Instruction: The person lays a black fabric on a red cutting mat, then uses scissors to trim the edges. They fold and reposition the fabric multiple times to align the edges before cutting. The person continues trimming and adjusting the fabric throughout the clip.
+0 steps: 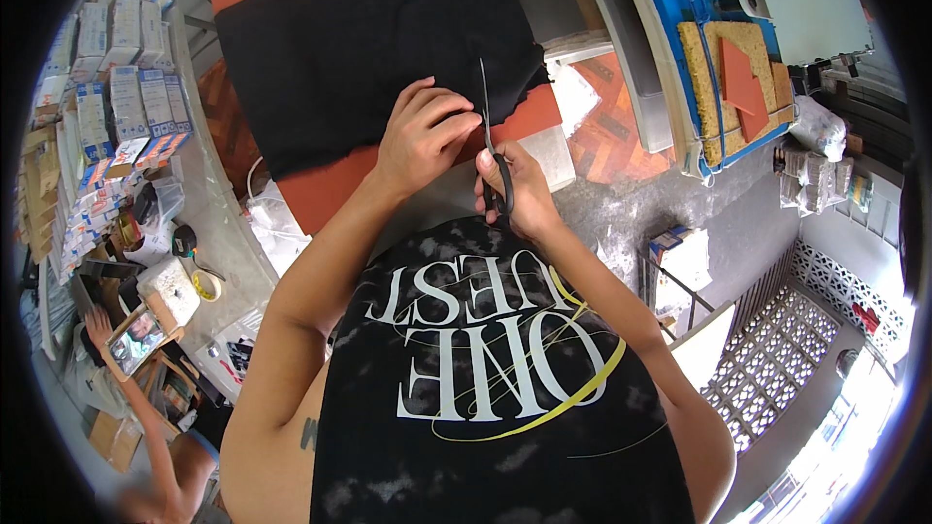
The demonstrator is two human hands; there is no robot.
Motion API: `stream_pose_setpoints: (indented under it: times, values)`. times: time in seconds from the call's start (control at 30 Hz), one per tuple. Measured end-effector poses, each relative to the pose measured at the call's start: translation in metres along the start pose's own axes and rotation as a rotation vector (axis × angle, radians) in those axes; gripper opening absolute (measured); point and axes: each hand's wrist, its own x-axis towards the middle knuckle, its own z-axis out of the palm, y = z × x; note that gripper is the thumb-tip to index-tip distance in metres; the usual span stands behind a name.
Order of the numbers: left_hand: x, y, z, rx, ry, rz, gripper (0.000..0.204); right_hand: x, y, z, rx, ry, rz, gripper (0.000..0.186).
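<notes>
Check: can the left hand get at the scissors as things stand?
Likely yes at the scissors blades: the left hand is close beside them, with nothing visible in between. The handles look less free, since the right hand is gripping them.

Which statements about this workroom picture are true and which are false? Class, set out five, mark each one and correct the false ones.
1. The right hand holds scissors. True.
2. An orange-red sheet lies partly beneath the cloth. True.
3. The cloth is white. False: it is black.
4. Both hands grip the scissors' handles. False: only the right does; the left hand is beside the blades.
5. Another person's hand shows at the picture's left. True.
</notes>
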Motion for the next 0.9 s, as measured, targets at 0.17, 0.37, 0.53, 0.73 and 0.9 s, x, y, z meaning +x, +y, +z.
stream_pose_setpoints:
  times: [0.17,0.37,0.53,0.73,0.9]
  values:
    - [0.0,-0.001,0.0,-0.007,0.023,-0.006,0.024,0.001,0.0,0.0,-0.067,0.002,0.013,0.047]
    - [0.0,-0.002,0.001,-0.013,0.03,0.003,0.025,-0.001,-0.002,0.001,-0.006,0.001,0.007,0.047]
    - [0.0,-0.002,0.001,-0.022,0.035,-0.002,0.025,0.008,-0.006,0.001,0.056,-0.029,-0.035,0.047]
    - [0.0,-0.002,0.0,-0.038,0.035,-0.009,0.027,0.005,-0.003,0.0,-0.067,0.004,0.007,0.051]
    - [0.001,-0.002,0.001,-0.041,0.048,0.001,0.024,0.012,-0.007,0.002,0.059,-0.006,-0.048,0.05]
